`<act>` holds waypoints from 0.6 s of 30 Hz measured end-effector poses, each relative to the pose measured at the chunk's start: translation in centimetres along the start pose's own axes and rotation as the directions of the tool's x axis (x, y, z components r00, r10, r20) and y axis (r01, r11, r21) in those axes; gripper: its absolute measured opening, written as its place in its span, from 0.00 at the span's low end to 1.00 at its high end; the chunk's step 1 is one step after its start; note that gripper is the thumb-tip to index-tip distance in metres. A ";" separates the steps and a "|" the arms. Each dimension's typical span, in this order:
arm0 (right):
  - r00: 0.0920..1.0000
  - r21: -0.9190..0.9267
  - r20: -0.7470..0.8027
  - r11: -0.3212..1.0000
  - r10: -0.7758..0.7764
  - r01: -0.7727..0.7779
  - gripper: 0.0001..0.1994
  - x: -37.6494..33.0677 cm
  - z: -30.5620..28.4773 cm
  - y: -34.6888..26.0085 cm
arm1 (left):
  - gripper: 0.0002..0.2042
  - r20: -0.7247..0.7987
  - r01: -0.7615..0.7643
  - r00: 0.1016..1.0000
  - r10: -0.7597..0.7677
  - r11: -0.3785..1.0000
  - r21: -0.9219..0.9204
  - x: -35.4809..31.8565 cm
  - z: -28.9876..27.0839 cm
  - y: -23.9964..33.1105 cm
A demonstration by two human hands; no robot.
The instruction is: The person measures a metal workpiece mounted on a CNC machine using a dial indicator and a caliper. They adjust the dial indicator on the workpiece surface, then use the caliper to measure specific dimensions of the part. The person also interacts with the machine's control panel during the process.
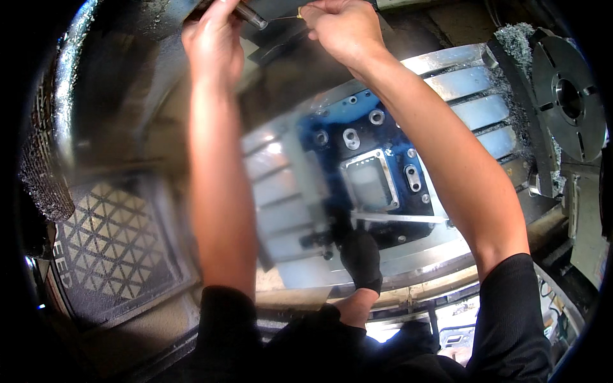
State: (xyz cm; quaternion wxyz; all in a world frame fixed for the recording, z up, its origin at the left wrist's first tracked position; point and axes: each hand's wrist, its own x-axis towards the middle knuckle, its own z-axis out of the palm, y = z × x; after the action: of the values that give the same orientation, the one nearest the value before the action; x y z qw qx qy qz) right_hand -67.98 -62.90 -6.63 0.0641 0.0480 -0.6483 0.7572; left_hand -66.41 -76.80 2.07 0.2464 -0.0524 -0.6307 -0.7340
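At the top edge my left hand (214, 41) is closed around a dark metal cylinder (252, 16) with a shiny rounded end; part of the hand and cylinder is cut off by the picture's edge. To its right, my right hand (341, 29) pinches a small yellow piece (300, 13). From that piece a thin wire-like shaft reaches toward the cylinder's end; whether they touch I cannot tell. Both arms are raised over a machine table (476, 115) with slots. Below them a dark blue metal plate (332, 121) with holes and a rectangular frame lies on it.
A foot in a black sock (361, 255) stands at the plate's near edge, beside a light bar (402, 218). Metal chips (517, 41) cover the table's right end, near an upright slotted disc (568, 96). A triangle-patterned mat (118, 242) lies at lower left.
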 end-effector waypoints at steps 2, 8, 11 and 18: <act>0.999 0.068 0.036 0.997 0.035 -0.037 0.09 0.2 0.2 -0.1 | 0.11 -0.118 -0.054 0.991 0.068 0.992 0.118 -0.1 0.9 -0.1; 0.995 -0.002 0.098 1.000 -0.004 0.004 0.10 0.1 -0.1 -0.7 | 0.08 0.000 -0.041 0.999 0.041 0.995 0.088 1.1 -0.3 -0.2; 0.993 0.045 0.113 0.998 0.042 -0.047 0.10 0.3 -0.1 -0.9 | 0.08 0.113 0.019 0.993 -0.022 0.999 0.027 1.4 -1.1 0.1; 0.988 -0.007 0.126 0.996 0.086 -0.085 0.10 0.1 -0.4 -1.8 | 0.10 0.330 0.089 0.941 -0.073 0.995 -0.036 3.0 -3.3 -0.5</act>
State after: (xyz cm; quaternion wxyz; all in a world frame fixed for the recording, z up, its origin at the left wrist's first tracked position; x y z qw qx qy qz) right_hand -67.76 -62.23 -4.94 -0.0097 0.0680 -0.6530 0.7543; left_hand -68.48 -80.80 2.12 0.1062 -0.1540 -0.6458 -0.7402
